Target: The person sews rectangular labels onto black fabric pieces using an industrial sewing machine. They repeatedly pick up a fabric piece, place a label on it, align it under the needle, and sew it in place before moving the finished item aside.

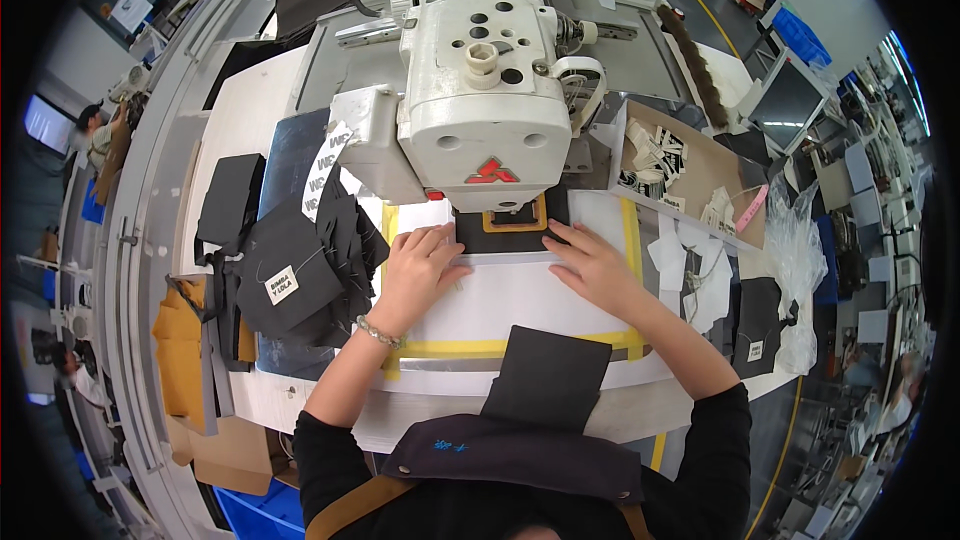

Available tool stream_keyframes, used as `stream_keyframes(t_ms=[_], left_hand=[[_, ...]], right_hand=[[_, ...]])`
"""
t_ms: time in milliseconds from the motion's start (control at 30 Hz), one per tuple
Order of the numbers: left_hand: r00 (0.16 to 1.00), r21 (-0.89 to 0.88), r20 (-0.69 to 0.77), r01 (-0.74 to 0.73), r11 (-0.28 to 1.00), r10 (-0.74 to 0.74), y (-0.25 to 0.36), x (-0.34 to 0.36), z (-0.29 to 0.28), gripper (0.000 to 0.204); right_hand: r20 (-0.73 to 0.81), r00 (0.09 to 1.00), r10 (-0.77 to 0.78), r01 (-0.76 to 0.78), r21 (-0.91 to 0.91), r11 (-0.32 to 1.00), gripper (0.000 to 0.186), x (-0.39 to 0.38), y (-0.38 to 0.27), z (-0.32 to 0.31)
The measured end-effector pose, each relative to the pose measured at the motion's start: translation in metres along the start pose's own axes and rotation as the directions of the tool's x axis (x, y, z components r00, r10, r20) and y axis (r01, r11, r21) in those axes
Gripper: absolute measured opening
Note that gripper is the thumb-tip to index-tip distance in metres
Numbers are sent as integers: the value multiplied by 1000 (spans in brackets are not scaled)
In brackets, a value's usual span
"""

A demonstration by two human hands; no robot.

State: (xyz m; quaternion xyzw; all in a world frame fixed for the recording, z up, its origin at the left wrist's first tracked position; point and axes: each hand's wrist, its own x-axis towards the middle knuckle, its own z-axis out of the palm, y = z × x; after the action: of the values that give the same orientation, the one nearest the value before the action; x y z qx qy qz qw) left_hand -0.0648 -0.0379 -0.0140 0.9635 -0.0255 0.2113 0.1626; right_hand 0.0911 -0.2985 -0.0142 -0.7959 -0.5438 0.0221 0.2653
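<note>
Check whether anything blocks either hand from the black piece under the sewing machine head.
Nothing visible does: the left hand reaches the left edge of the black piece, the right hand its right side. Only between the hands does a yellowish frame sit over part of it.

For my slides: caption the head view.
Left hand and right hand flank a black piece beneath a white sewing machine.
</note>
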Motion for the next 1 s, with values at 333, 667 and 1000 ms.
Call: stream_keyframes(t_ms=[333,667,1000], left_hand=[[1000,-19,-19,-13,1000,12,0,-5,5,17],[1000,7,10,-30,1000,29,4,-4,1,20],[997,106,61,-58,993,51,10,-2,2,25]], right_hand=[[-53,996,-76,73,-66,995,39,0,3,-2],[-104,990,-98,67,-266,962,32,-7,-3,-15],[-108,990,-93,39,-423,905,34,-14,-9,-3]])
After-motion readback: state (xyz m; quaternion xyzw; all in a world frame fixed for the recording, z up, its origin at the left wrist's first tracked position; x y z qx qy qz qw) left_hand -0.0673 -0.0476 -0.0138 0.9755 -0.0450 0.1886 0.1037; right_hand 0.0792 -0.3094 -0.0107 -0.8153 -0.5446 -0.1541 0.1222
